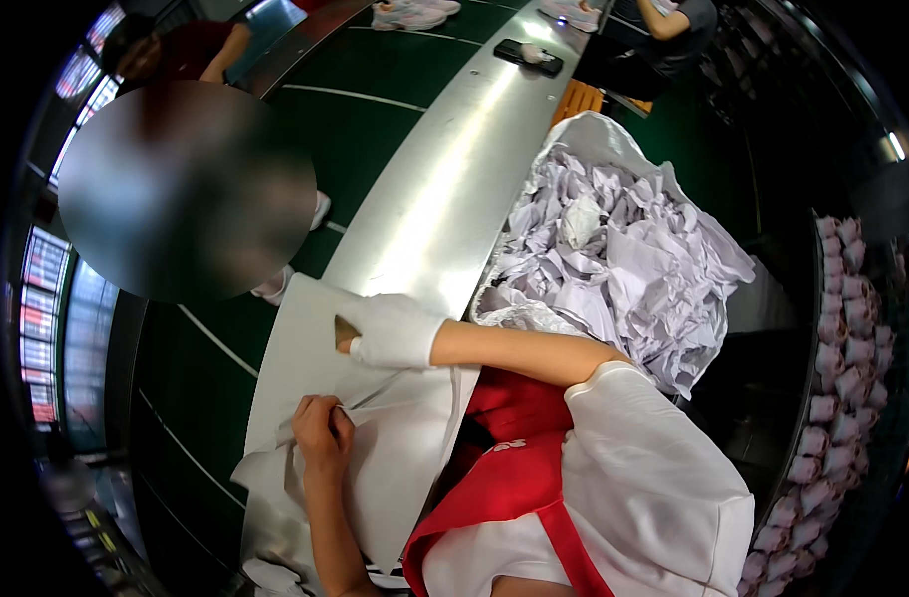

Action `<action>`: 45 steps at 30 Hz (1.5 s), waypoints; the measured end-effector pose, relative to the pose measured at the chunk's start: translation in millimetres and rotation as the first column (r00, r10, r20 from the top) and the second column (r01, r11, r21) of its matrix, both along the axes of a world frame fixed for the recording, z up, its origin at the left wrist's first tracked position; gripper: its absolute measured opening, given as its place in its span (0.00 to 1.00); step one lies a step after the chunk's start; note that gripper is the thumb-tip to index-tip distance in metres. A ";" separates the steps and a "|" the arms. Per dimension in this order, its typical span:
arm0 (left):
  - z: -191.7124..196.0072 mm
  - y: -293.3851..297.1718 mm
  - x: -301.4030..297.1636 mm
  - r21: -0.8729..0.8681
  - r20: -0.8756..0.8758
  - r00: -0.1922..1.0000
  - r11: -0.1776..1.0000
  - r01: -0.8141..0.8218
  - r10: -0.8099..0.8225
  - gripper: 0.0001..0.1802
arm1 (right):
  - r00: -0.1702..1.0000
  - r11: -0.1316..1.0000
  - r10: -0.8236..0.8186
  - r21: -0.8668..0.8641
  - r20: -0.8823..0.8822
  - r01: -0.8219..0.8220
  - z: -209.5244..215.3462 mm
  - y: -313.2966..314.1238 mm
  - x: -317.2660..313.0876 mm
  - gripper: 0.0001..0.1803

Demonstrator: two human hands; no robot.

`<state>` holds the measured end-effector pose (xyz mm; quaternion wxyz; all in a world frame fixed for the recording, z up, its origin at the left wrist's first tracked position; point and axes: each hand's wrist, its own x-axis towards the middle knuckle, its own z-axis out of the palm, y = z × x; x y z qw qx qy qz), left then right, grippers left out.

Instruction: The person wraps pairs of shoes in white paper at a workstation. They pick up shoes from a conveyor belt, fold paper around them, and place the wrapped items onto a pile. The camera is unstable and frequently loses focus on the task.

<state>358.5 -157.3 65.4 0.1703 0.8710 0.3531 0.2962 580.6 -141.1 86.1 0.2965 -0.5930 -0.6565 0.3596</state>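
Large sheets of white paper (400, 473) lie layered over the near part of a long metal table, their left edge raised and creased. My bare left hand (323, 433) is closed at the edge of the upper sheet, fingers curled in a pinch on the paper. Farther up, my right hand (400, 330), in a white glove, rests across the paper. Its thumb stands apart from the fingers, with a dark gap between; the fingertips blend into the white and are hard to make out. To the right of my right forearm stands a big white sack (608, 144) full of crumpled paper (663, 259).
The metal table (424, 189) runs away from me, a black phone (527, 57) and a shoe (571, 14) on its far part. Green belts with shoes (410, 14) run at left. Two people sit or stand farther off. At right is a rack of pale shoes (842, 368). A blurred disc hides the left.
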 end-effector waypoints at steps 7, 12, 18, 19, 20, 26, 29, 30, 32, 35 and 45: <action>2.3 12.9 19.8 0.204 -0.125 0.992 0.978 0.033 -0.007 0.03 | 0.891 0.972 -0.049 0.227 0.451 -0.061 14.8 -14.6 9.0 0.21; -8.6 6.4 6.1 0.024 -0.042 0.999 0.999 -0.030 0.031 0.04 | 0.798 0.800 -0.551 0.427 0.244 0.422 11.3 -89.3 139.2 0.07; -7.9 7.4 10.2 0.052 -0.057 0.998 0.999 -0.010 0.013 0.04 | 0.067 0.605 -0.628 0.433 0.775 0.668 -52.2 -198.0 278.8 0.09; -7.5 7.9 10.7 0.049 -0.066 0.998 0.999 -0.016 0.019 0.04 | -0.003 0.598 -0.541 0.387 0.841 0.702 -59.0 -203.5 282.4 0.09; -7.3 7.7 10.6 0.046 -0.074 0.997 0.999 -0.022 0.025 0.04 | -0.067 0.583 -0.442 0.343 0.894 0.737 -65.1 -208.7 285.7 0.09; -13.6 5.3 4.5 0.034 -0.076 0.995 0.998 -0.059 0.061 0.03 | 0.243 0.545 -0.618 0.185 0.747 0.818 -67.5 -172.4 242.5 0.10; -12.7 4.1 4.2 0.016 -0.073 0.995 0.997 -0.072 0.073 0.03 | 0.159 0.394 -0.822 0.345 0.546 0.852 -33.4 -141.8 228.4 0.06; -11.7 3.3 3.9 0.009 -0.077 0.994 0.997 -0.076 0.077 0.03 | 0.120 0.378 -0.852 0.442 0.509 0.813 -34.6 -132.6 232.7 0.05; -9.7 2.5 8.2 0.002 -0.066 0.996 0.998 -0.065 0.065 0.03 | 0.122 0.385 -0.896 0.606 0.428 0.696 -42.2 -117.9 239.7 0.03; -6.3 3.0 7.6 0.011 -0.064 0.996 0.998 -0.067 0.067 0.03 | 0.421 0.609 -0.792 0.524 0.442 0.596 -105.7 -100.4 223.6 0.04; -9.6 -1.4 0.0 -0.019 -0.081 0.994 0.997 -0.079 0.078 0.02 | 0.855 0.921 -0.370 0.024 0.363 0.388 -23.4 -147.5 151.9 0.14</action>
